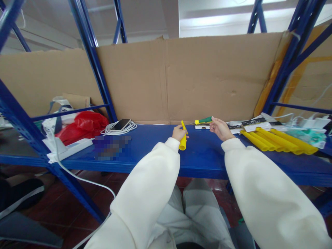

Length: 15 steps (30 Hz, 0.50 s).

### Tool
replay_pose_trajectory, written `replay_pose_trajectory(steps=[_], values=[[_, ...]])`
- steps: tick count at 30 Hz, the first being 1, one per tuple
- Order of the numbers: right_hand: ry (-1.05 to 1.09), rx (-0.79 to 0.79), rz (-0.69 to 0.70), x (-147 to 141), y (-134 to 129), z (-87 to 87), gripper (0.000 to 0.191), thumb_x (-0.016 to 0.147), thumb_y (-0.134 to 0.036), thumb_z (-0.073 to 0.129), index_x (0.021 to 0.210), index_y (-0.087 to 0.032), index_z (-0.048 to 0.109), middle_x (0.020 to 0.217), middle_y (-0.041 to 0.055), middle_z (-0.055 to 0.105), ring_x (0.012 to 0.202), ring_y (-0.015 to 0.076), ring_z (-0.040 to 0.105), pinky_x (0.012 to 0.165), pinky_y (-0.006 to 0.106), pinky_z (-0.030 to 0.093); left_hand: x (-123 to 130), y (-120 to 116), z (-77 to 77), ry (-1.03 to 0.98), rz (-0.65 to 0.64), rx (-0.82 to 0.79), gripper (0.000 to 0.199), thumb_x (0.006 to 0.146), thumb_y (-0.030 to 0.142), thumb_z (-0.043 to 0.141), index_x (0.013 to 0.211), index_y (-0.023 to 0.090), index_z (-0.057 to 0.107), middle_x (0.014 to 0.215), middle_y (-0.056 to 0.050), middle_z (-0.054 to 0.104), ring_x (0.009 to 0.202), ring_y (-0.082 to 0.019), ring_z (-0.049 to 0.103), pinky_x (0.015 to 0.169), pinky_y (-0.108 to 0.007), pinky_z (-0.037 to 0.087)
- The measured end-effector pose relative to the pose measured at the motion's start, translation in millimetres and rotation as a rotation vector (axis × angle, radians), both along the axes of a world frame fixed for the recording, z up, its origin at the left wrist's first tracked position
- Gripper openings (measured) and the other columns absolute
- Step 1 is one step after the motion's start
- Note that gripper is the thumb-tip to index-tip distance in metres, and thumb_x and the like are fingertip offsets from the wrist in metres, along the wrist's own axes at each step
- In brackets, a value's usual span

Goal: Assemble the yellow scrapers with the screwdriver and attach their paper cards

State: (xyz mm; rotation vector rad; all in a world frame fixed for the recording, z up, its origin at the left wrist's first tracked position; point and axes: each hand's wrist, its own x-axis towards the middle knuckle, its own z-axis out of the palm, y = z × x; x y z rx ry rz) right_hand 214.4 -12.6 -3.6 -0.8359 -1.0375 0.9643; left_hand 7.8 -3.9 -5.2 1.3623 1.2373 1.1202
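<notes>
My left hand (178, 132) is wrapped round a yellow tube (183, 142), held tilted above the blue shelf with its open lower end facing me. In my right hand (220, 128) is a screwdriver (204, 120) with a green and yellow handle, gripped by the handle's end. Its thin metal shaft points left toward the tube's upper part; whether the tip touches the tube I cannot tell. Several more yellow tubes (282, 141) lie side by side on the shelf, to the right of my right hand.
Flat black-and-white packets (255, 123) lie behind the tubes. A phone (121, 125) rests on a coiled white cable (110, 129) at left, near a red plastic bag (86, 125) and a white power strip (74, 148). Cardboard (202, 76) walls the back; blue posts (95, 65) frame the shelf (155, 152).
</notes>
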Motion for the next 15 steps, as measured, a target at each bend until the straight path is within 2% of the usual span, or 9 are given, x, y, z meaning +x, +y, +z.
replay_pose_trajectory(steps=[8,15], values=[[-0.009,0.003,0.01,-0.4,0.2,-1.3,0.039,0.064,-0.046,0.084,0.075,-0.022,0.054,0.045,-0.0082,0.045,0.04,0.0063,0.041,0.037,0.017,0.034,0.4,-2.4,0.8,0.002,-0.008,-0.002,0.054,0.08,0.0,0.056,0.133,0.012,0.053,0.087,-0.007,0.07,0.051,-0.011,0.064,0.049,-0.02,0.051],[-0.044,0.033,0.086,-0.1,0.2,-2.3,0.037,0.065,-0.044,0.084,0.082,-0.023,0.058,0.051,-0.0076,0.047,0.044,0.0063,0.043,0.039,0.017,0.033,0.7,-0.1,0.2,0.012,0.007,-0.004,0.058,0.078,-0.001,0.056,0.135,0.01,0.051,0.093,-0.01,0.071,0.052,-0.011,0.064,0.049,-0.021,0.053]])
